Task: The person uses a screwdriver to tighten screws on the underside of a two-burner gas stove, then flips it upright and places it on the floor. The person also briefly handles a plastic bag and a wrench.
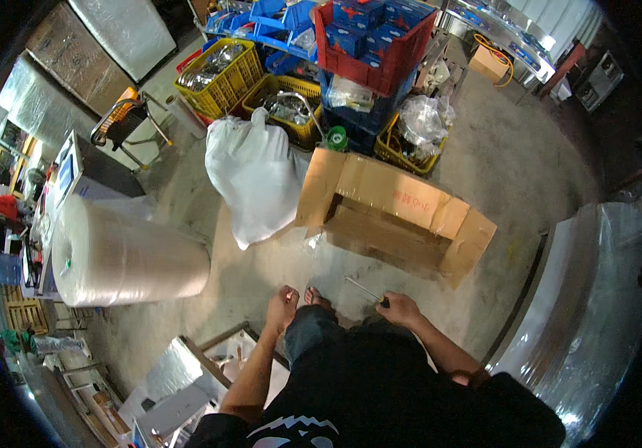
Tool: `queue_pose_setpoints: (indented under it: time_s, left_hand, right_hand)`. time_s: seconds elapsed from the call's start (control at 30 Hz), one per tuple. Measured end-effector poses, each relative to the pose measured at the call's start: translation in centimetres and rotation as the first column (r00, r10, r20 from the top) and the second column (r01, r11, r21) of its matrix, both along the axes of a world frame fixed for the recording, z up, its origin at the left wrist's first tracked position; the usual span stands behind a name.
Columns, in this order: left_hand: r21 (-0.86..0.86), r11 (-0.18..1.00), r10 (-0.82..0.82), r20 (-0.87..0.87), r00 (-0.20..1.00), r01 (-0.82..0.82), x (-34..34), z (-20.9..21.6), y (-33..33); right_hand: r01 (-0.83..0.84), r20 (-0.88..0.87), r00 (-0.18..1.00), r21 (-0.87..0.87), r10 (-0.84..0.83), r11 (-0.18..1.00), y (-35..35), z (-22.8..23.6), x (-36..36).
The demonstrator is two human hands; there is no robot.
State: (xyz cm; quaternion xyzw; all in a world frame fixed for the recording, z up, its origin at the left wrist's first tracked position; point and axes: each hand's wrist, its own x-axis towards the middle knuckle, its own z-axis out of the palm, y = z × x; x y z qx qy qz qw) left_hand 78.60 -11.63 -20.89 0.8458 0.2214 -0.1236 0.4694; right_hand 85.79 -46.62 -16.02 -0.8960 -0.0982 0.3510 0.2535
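My right hand [401, 309] is closed round the dark handle of a screwdriver [366, 290]. Its thin metal shaft points forward and to the left, over the floor. My left hand [283, 308] hangs beside my left leg with its fingers curled. A small pale spot shows at those fingers, too small to name. Ahead of both hands stands a cardboard box [392, 196] with its flaps spread, touched by neither hand. Just left of the box, a full white plastic sack [252, 172] slumps on the floor.
A large roll of bubble wrap [134, 254] stands to the left. Behind the sack are yellow crates [220, 78] of parts and a red crate [373, 45] of blue boxes. Plastic-wrapped panels [586, 299] line the right side. A metal-topped unit [175, 373] sits at the lower left.
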Motion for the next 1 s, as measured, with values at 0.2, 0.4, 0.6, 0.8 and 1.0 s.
queue_pose_setpoints:
  time_s: [0.2,0.4,0.6,0.8,1.0]
  left_hand:
    - [0.250,0.925,-0.289,-0.020,0.957,0.285,18.8,-0.6,5.5]
    - [0.356,0.839,-0.405,-0.095,0.909,0.411,33.9,-6.4,7.0]
    - [0.378,0.830,-0.428,-0.039,0.903,0.410,45.9,-14.8,6.7]
    - [0.392,0.831,-0.375,-0.130,0.918,0.395,55.2,-25.0,6.8]
    - [0.237,0.844,-0.483,-0.055,0.874,0.482,57.7,-28.7,4.7]
  right_hand:
    - [0.281,-0.028,0.960,0.026,-0.280,0.960,1.4,-3.8,6.2]
    - [0.320,-0.199,0.930,0.022,-0.309,0.947,2.9,-11.2,12.1]
    - [0.462,-0.196,0.853,-0.148,-0.484,0.875,4.6,-14.6,17.7]
    - [0.666,-0.088,0.672,-0.363,-0.736,0.651,7.5,-17.5,17.4]
    - [0.845,-0.117,0.389,-0.349,-0.914,0.405,11.9,-19.6,14.2]
